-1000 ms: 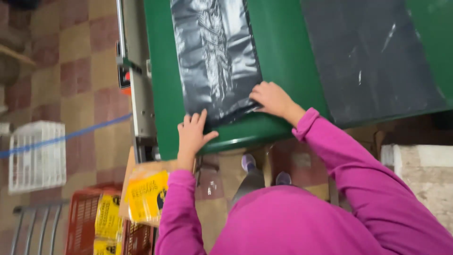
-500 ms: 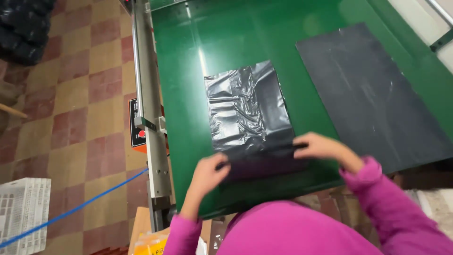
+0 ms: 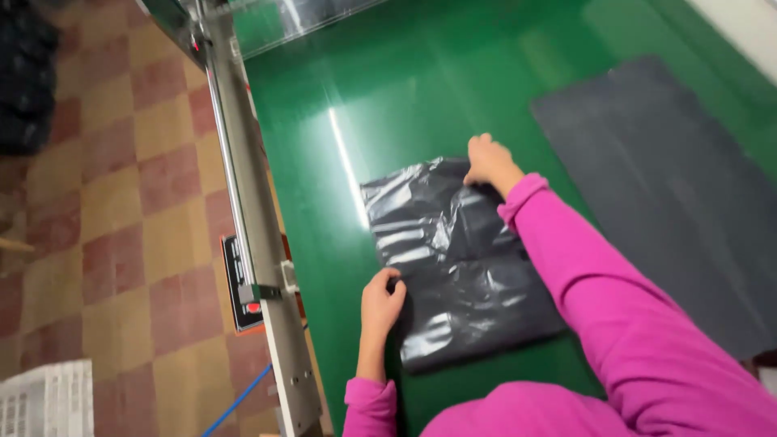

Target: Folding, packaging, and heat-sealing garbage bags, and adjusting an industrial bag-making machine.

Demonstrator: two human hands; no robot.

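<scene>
Two dark items are lying on the green bench [image 3: 453, 73], which is taking up most of the view under a strong glare. A metal side rail [image 3: 255, 243] is running along its left edge, and a checkered tile floor [image 3: 105, 202] is showing beyond that. The larger item, a flat matte grey sheet [image 3: 672, 186], is resting to my right, apart from my work. The smaller item, a crinkled glossy black plastic bag [image 3: 461, 267], is lying flat on the bench directly in front of me, between my two hands.

My pink sleeve [image 3: 599, 299] is crossing over the bag's right side. My right hand [image 3: 488, 159] is reaching to the bag's far edge, fingers curled down and pinching the plastic at that top corner. My left hand [image 3: 382, 298] is resting at the bag's near left edge, fingers bent and touching the plastic; I cannot tell whether it is gripping or only pressing.

A small black control box [image 3: 241, 283] with a red button is hanging on the rail just left of my left hand. A white crate [image 3: 44, 400] is sitting on the floor, lower left.
</scene>
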